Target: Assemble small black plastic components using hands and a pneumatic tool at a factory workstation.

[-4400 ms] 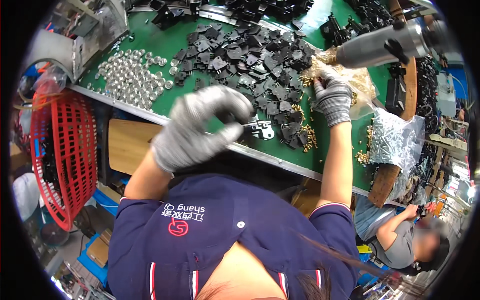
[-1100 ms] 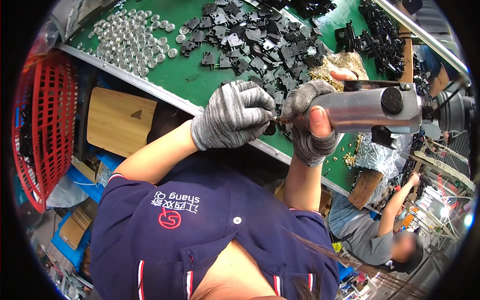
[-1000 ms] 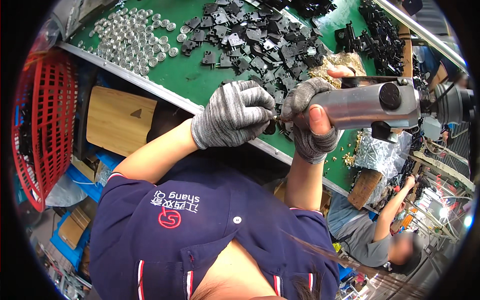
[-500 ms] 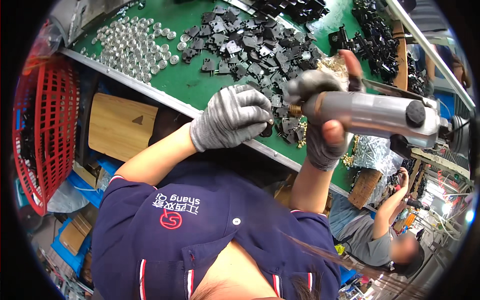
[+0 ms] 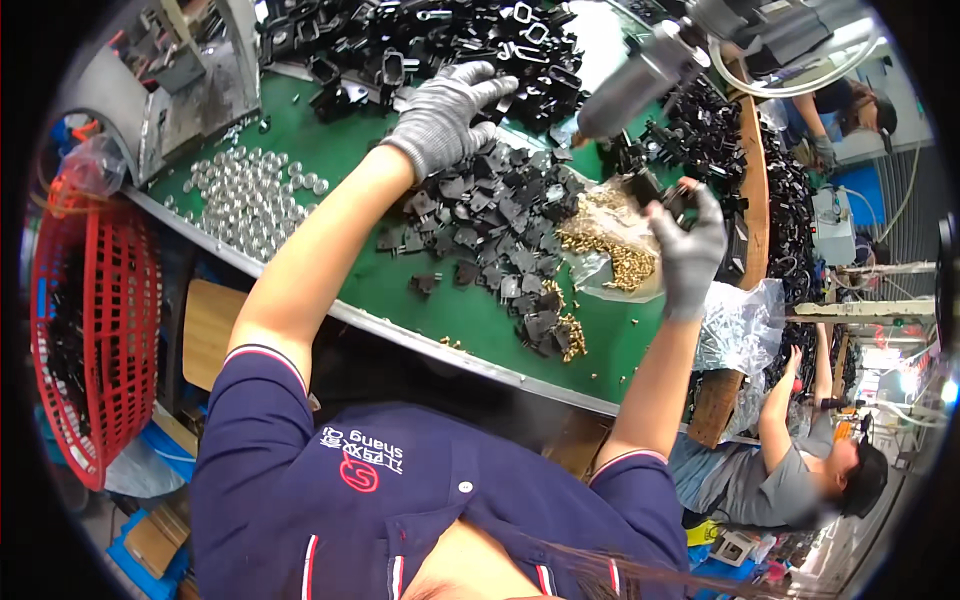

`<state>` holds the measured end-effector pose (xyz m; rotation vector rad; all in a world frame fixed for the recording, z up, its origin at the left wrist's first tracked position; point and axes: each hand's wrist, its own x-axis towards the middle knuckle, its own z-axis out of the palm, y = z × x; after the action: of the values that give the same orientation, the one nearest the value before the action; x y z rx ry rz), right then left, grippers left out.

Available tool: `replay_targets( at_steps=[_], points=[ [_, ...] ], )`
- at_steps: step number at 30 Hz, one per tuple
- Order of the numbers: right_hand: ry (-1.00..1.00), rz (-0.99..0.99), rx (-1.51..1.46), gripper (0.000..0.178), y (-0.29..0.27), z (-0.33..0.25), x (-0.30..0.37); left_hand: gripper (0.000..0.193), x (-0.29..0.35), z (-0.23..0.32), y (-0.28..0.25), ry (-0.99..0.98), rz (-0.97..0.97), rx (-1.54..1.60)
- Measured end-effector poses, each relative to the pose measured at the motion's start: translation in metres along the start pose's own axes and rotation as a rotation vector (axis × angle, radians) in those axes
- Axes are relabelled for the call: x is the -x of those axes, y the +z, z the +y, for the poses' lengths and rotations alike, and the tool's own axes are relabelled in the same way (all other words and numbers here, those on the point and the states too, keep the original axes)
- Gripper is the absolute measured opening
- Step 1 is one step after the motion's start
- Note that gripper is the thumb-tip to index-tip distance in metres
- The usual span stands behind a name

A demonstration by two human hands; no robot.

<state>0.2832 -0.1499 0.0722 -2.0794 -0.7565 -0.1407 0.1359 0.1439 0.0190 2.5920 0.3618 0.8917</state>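
Observation:
My left hand, in a grey knit glove, stretches across the green table with fingers apart, resting on the far heap of black metal parts. My right hand, also gloved, is raised over the bag of brass screws and grips a small black metal part. A grey air screwdriver hangs free above the table, apart from both hands. A nearer spread of flat black parts lies between my arms.
A pile of small silver round pieces lies at the table's left, beside a metal fixture. A red mesh basket hangs below left. A crumpled plastic bag sits at the right edge. Another person works at lower right.
My right hand has let go of the screwdriver, which swung up and away, and now holds a black part. My left hand moved from the table edge out to the far heap.

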Motion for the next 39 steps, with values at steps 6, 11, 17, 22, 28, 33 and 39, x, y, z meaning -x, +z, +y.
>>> replay_targets(
  at_steps=[6, 11, 17, 22, 28, 33, 39],
  points=[
    [0.069, 0.200, 0.369, 0.047, -0.004, 0.095, -0.098, 0.060, -0.043, 0.009, 0.035, -0.057, -0.474, -0.486],
    [-0.373, 0.138, -0.026, 0.033, 0.021, 0.020, -0.013, 0.058, -0.052, 0.009, 0.015, -0.168, -0.378, -0.250],
    [0.058, -0.468, -0.539, 0.068, 0.055, -0.065, 0.103, 0.042, 0.058, 0.064, -0.025, -0.303, 0.051, 0.976],
    [-0.132, -0.512, -0.531, 0.080, 0.086, -0.074, 0.129, 0.033, 0.161, 0.098, -0.032, 0.001, 0.112, 0.393],
    [-0.088, -0.627, -0.601, 0.049, 0.096, -0.044, 0.154, 0.065, 0.198, 0.104, -0.035, -0.058, 0.052, 0.491],
    [-0.045, -0.840, -0.614, 0.064, 0.102, 0.000, 0.153, 0.069, 0.200, 0.082, -0.024, 0.056, 0.029, 0.406],
    [-0.040, -0.945, -0.829, 0.055, 0.102, -0.006, 0.135, 0.061, 0.201, 0.080, -0.013, 0.090, -0.029, 0.597]
  ],
)
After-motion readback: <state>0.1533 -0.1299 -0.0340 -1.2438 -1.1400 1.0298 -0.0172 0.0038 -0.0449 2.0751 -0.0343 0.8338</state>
